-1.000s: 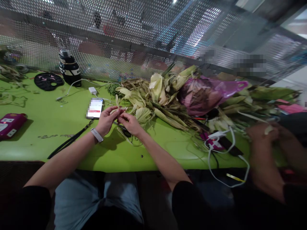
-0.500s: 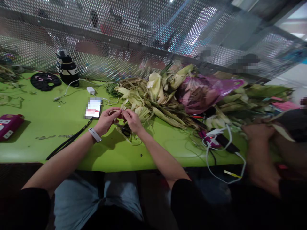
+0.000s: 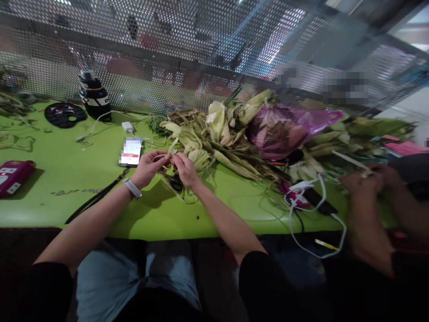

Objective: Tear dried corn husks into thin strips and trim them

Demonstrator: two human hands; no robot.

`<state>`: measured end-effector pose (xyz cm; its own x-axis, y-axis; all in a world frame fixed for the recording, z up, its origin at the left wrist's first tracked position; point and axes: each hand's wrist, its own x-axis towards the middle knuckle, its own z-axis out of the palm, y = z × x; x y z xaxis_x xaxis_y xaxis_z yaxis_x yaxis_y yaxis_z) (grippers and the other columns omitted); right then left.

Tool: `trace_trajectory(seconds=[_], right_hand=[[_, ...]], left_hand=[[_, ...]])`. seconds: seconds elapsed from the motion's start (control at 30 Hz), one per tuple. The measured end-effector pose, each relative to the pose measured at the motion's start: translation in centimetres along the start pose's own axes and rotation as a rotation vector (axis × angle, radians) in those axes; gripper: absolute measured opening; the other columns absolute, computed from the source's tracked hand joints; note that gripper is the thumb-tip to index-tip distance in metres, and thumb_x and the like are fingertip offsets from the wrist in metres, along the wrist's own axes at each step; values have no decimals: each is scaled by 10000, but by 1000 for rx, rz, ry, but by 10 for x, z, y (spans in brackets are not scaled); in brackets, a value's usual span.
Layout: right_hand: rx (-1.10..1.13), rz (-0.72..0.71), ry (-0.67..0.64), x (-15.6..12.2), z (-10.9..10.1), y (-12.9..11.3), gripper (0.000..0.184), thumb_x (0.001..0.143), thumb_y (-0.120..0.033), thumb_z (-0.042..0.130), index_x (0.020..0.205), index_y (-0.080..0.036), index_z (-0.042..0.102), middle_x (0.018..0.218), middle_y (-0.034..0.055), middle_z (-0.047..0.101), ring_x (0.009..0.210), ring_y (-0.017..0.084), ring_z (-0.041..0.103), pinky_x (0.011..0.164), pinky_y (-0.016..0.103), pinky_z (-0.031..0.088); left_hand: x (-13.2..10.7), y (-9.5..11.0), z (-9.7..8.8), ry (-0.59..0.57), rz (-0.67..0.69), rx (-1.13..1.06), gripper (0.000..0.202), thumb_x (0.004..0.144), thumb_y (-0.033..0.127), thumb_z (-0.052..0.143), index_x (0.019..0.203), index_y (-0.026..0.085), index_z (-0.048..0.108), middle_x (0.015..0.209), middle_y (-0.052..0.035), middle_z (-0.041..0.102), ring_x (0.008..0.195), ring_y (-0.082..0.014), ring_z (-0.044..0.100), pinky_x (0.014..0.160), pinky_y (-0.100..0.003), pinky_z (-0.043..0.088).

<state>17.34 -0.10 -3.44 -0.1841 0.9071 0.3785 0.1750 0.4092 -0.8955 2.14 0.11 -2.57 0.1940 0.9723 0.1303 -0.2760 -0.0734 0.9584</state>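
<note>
My left hand (image 3: 149, 167), with a pale watch band (image 3: 133, 188) at its wrist, pinches a thin strip of corn husk (image 3: 161, 156). My right hand (image 3: 186, 170) meets it fingertip to fingertip, closed on the same pale strip. The fingers hide much of the husk strip. Just beyond lies a heap of corn husks (image 3: 191, 137), pale green to dry brown. Dark-handled scissors (image 3: 175, 182) lie on the table beneath my hands, partly covered, beside loose husk shreds (image 3: 172, 190).
On the green table (image 3: 100, 179) are a phone (image 3: 131, 152) with a strap, a white cable adapter (image 3: 128, 127), a dark bottle (image 3: 94, 96) and a purple power strip (image 3: 16, 178). A pink plastic bag (image 3: 278, 129) sits on husks. At right, a co-worker's hands (image 3: 365, 179) hold a pale strip.
My hands stay almost in place, with small finger shifts at the husk strip. The co-worker's pale strip now points up and to the left; before, it hung at the right.
</note>
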Motion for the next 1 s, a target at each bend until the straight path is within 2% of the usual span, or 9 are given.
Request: trace_trajectory(seconds=[0.17,0.3,0.4,0.5,0.6,0.7,1.0], right_hand=[[-44,-39,14,-2,-1,-4,419,911,-596,409,705,-232,428,617,-21,437,570,131,432,580,291,367],[-2,0,11,-1,-6,-5,423,900,-584,439,678,-225,440,603,-23,443,569,127,446,581,279,393],[66,36,48,1,-9,-5,403,889,-571,461,694,-218,472,623,-20,475,591,124,471,593,270,417],[90,70,71,1,-7,-7,363,873,-558,497,755,-215,501,659,-25,497,610,112,476,598,252,417],[132,96,76,-1,-4,-10,298,813,-499,612,898,-218,562,705,-37,519,596,91,461,555,225,393],[215,102,71,-2,-2,-13,318,785,-440,656,996,-212,585,686,-48,524,556,78,449,509,211,379],[208,127,70,-2,-1,-9,235,775,-404,648,821,-184,581,587,-52,545,477,67,459,473,202,393]], left_hand=[[-2,4,-2,-10,19,7,333,703,365,798,905,142,656,727,-36,693,635,-117,656,525,-208,506],[1,8,-6,-63,-2,-2,324,762,382,747,952,155,612,771,-34,698,690,-136,682,528,-208,512],[3,6,-6,-25,40,-4,293,784,390,723,888,160,575,759,-22,691,668,-124,672,538,-207,516],[4,4,-3,4,94,34,258,774,353,735,845,161,578,734,-9,679,632,-102,641,536,-197,501],[3,3,-2,33,148,70,210,776,313,736,815,156,601,706,1,661,614,-72,603,548,-174,473],[2,4,-1,26,159,85,214,772,316,738,797,152,604,688,4,649,599,-65,578,550,-175,458],[2,0,0,22,152,47,219,774,300,739,760,150,579,666,11,621,581,-61,545,548,-183,425]])
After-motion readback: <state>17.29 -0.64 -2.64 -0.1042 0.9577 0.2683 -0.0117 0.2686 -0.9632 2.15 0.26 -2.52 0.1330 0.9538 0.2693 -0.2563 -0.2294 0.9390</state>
